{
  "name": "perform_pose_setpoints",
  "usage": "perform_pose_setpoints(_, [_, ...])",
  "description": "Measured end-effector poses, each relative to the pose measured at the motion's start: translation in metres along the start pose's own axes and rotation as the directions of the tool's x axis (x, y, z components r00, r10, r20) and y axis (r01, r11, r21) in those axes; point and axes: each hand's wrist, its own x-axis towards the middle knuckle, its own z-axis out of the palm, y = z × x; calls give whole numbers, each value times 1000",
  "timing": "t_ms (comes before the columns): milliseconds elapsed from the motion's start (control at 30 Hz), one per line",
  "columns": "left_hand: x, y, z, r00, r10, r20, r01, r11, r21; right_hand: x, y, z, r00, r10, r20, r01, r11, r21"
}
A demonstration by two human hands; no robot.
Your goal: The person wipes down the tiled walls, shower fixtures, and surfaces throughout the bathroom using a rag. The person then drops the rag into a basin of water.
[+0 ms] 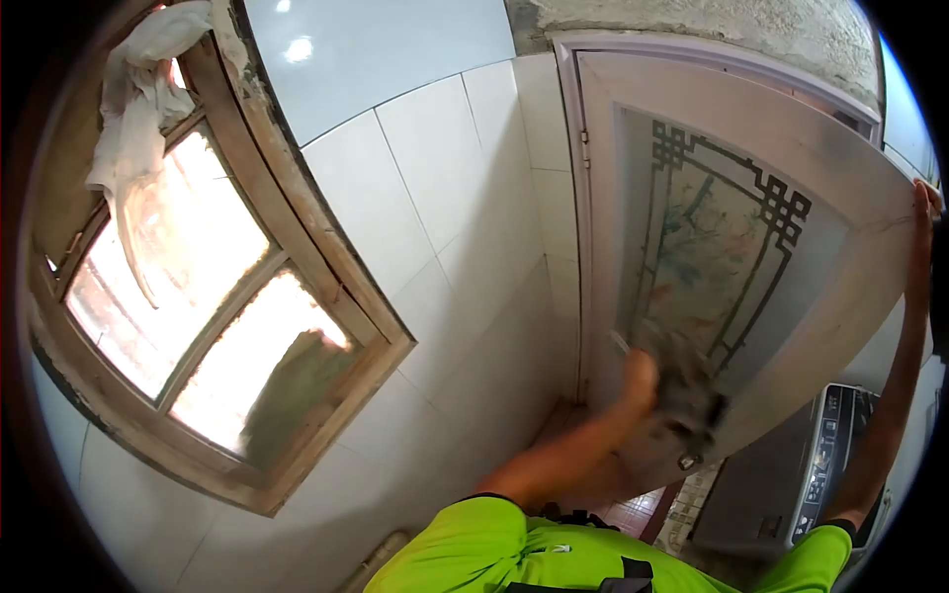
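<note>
A pale door [860,227] with a patterned glass panel [707,237] stands ajar in front of me. My left hand [641,381], smeared by motion, is closed on a crumpled grey rag [682,381] against the lower part of the glass. Its fingers are partly hidden behind the rag. On the far right, my right hand [925,201] grips the door's outer edge, with fingertips on the near face. A metal door handle [689,461] shows just below the rag.
A wood-framed window [247,287] with white cloth [148,109] hanging at its top fills the left. White tiles [425,168] line the wall. A washing machine [825,455] with a control panel stands behind the door, lower right. A pipe [381,553] runs near the floor.
</note>
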Motion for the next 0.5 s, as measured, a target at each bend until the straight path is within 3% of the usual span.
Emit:
perform_pose_setpoints(33, [-3,43,-20,982,127,-142,-120,991,55,0,-1,1,1000,12,0,-12,1000,12])
perform_pose_setpoints(67, [-8,83,-42,860,497,-117,-486,867,110,1,0,3,1000,1,5,-1,998,68])
perform_pose_setpoints(100, [-21,149,-45,805,465,-367,-489,872,33,1,2,5,1000,-10,11,9,993,120])
perform_pose_setpoints(133, [-49,209,-44,724,638,-264,-664,747,-17,1,3,6,1000,1,14,-3,992,125])
perform_pose_setpoints(167, [-66,257,-55,539,840,-68,-828,543,143,1,4,7,1000,8,19,-10,993,119])
perform_pose_setpoints(200, [-63,305,-83,149,981,123,-913,89,397,2,6,7,1000,14,24,-17,993,113])
perform_pose_setpoints(233, [-81,338,-70,-22,942,334,-767,-230,598,3,10,8,999,25,29,-28,993,115])
perform_pose_setpoints(267, [-100,370,-57,-192,833,519,-513,-536,670,4,11,7,999,21,30,-25,994,104])
perform_pose_setpoints(300, [-114,391,-63,-136,704,697,-175,-710,682,3,10,8,999,19,33,-22,995,98])
perform_pose_setpoints(333, [-118,399,-80,-126,703,700,-166,-711,683,2,10,8,999,13,38,-16,995,94])
perform_pose_setpoints(367, [-114,406,-104,88,566,820,150,-821,551,2,9,8,999,10,39,-14,996,92])
perform_pose_setpoints(400, [-108,408,-121,337,442,831,402,-866,297,3,11,7,999,6,39,-9,996,91])
perform_pose_setpoints(433, [-103,398,-142,420,422,803,410,-878,248,5,9,8,999,4,41,-7,996,86])
perform_pose_setpoints(500, [-102,372,-162,483,445,754,348,-888,301,5,9,7,999,-5,40,2,997,78])
